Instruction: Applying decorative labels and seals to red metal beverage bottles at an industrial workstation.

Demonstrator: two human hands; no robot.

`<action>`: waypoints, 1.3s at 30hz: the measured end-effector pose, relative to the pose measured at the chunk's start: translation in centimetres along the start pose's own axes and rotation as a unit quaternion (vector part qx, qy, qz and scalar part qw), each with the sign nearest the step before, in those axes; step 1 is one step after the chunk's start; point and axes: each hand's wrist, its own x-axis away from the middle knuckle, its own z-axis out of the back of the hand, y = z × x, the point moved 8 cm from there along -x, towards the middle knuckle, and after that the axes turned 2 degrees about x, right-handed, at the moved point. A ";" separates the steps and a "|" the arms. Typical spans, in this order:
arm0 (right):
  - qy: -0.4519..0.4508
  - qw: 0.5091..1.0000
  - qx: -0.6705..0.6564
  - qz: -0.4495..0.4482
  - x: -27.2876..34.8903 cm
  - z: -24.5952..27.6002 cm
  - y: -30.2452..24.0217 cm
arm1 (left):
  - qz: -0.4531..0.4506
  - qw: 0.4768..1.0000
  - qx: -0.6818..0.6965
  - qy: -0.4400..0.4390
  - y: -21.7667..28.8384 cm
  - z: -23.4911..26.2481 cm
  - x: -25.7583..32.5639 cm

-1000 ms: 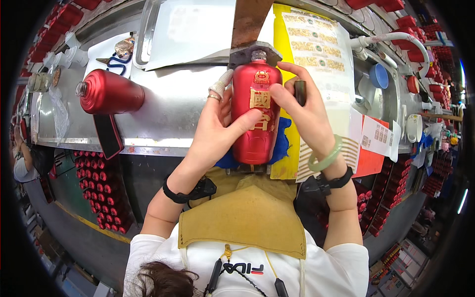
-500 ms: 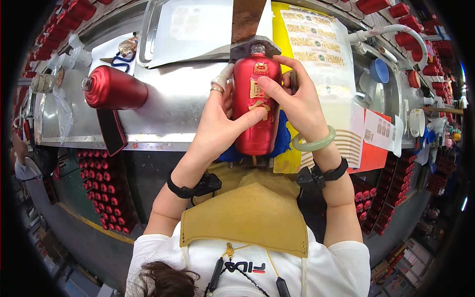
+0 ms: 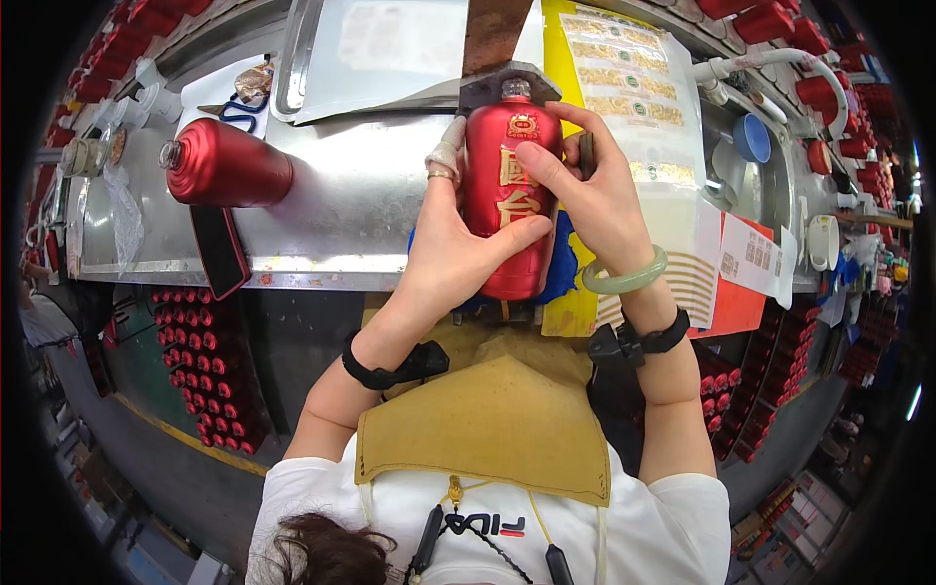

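A: Smooth steel bench (image 3: 341,185) left of the red bottle (image 3: 495,219). Bottle where?
B: Between both hands; matte, round-shouldered.
A: Grip?
B: Both hold it. Left hand (image 3: 463,239) cups its left side, thumb across front; right hand (image 3: 600,200) at its right, thumb by gold lettering (image 3: 519,210), dark stubby object (image 3: 587,156) in fingers.

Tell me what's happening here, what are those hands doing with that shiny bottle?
A person has both hands on a red bottle with gold writing on its front. The left hand holds its side; the right hand rests its thumb on the front, with a small dark thing tucked in its fingers. Blue cloth shows near the bottom. A second red bottle is on the metal table, to the left.
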 end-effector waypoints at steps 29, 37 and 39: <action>-0.090 0.770 0.333 0.537 10.2 -2.0 -7.5 | 0.123 0.983 0.137 0.010 -1.6 2.2 0.6; -0.010 0.766 0.343 0.544 9.1 -1.3 -7.2 | 0.127 0.987 0.098 0.009 -2.0 2.3 0.6; -0.060 0.828 0.295 0.473 10.3 -1.1 -7.7 | 0.111 0.988 0.107 -0.006 -2.0 2.2 0.5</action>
